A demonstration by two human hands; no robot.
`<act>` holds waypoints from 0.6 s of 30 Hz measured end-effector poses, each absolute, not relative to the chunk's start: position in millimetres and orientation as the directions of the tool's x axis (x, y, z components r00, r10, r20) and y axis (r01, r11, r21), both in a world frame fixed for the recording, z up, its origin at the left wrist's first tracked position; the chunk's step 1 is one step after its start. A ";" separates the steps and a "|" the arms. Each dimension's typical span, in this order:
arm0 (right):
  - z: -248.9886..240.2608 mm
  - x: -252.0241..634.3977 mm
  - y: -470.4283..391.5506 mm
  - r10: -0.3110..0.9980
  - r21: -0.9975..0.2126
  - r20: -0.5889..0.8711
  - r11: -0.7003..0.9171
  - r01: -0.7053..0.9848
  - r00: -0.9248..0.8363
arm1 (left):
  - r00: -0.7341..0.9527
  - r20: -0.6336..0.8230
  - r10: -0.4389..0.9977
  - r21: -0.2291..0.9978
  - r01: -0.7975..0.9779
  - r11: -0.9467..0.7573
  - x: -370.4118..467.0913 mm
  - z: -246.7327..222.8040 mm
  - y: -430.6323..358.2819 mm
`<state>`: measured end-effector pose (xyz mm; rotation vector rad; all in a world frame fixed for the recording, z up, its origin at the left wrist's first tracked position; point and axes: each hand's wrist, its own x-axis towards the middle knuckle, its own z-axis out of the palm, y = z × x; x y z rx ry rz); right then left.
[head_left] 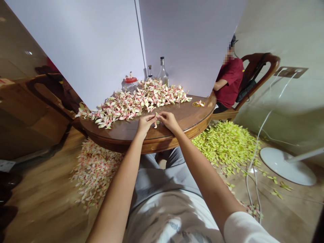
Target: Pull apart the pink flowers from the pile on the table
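My left hand [145, 125] and my right hand [168, 120] meet above the front part of a round wooden table [121, 134]. Both pinch a small cream-and-pink artificial flower piece [156, 114] between their fingertips. A pale petal tip [155, 125] hangs just below the fingers; whether it belongs to the same piece I cannot tell. Just beyond my hands spreads a heap of pink-and-cream artificial flowers [129, 103].
Behind the heap stand a red-lidded jar [130, 84] and glass bottles [162, 72] against pale panels [108, 44]. Rubber bands [198, 104] lie at the table's right. Pink pieces [95, 168] and yellow-green pieces [227, 145] cover the floor. A person [230, 81] sits at right, near a white round base [286, 165].
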<state>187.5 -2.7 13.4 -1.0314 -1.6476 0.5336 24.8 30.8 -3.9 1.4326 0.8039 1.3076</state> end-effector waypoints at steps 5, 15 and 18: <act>11.0 187.4 -1.2 0.844 -0.781 0.533 0.516 0.351 -0.054 | 0.202 0.315 0.927 0.947 -0.134 -0.293 24.5 -5.9 31.7; 9.5 187.3 -0.8 0.854 -0.795 0.519 0.500 0.344 -0.043 | 0.198 0.311 0.930 0.950 -0.105 -0.295 25.0 -6.9 33.8; 10.5 185.6 -3.7 0.852 -0.800 0.522 0.504 0.326 -0.034 | 0.197 0.310 0.930 0.950 -0.090 -0.298 24.4 -7.4 33.9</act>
